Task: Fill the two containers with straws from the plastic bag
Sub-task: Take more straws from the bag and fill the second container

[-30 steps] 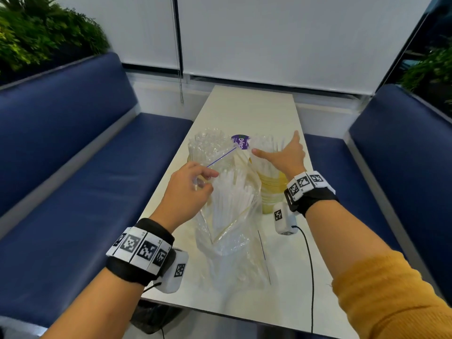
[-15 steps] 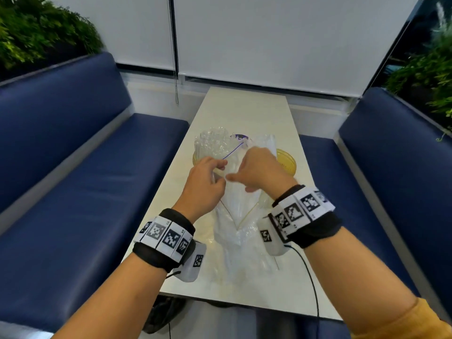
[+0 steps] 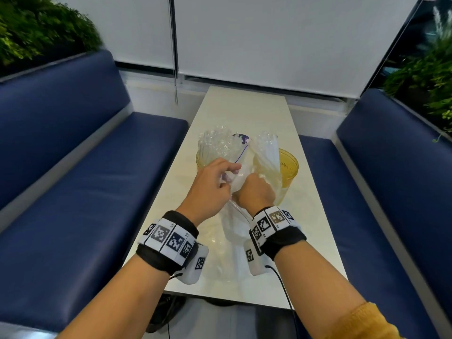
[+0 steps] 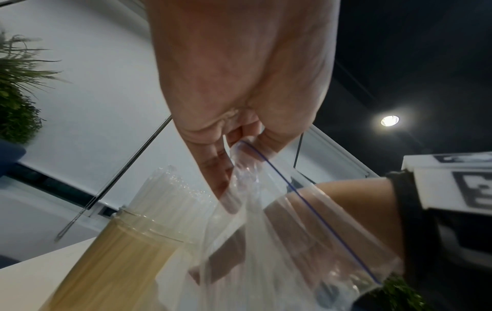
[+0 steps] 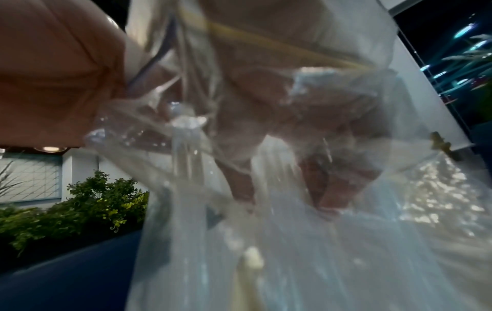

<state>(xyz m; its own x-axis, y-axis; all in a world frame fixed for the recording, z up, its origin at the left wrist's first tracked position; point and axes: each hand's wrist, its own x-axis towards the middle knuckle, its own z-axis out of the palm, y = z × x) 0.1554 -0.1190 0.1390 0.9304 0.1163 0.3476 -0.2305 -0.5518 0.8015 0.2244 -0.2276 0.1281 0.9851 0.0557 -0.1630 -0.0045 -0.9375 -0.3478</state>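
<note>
A clear zip bag (image 3: 241,177) of white straws stands on the white table (image 3: 244,111), in front of two yellowish cups. The left cup (image 3: 201,160) holds a packed bunch of straws (image 3: 215,143). The right cup (image 3: 289,168) holds a smaller bunch (image 3: 267,149). My left hand (image 3: 221,178) pinches the bag's rim by its blue zip line (image 4: 279,172). My right hand (image 3: 256,192) is sunk inside the bag; through the plastic its fingers (image 5: 327,185) are curled down among the straws, though the grip itself is blurred.
Blue benches (image 3: 73,192) run along both sides of the narrow table. Crumpled clear plastic (image 3: 220,260) lies on the near end of the table. Plants (image 3: 36,28) stand behind the benches. A blind cord (image 3: 175,69) hangs at the window.
My right hand came back from the right cup and went down into the bag. My left hand kept hold of the bag's rim throughout, and the view tilted slightly.
</note>
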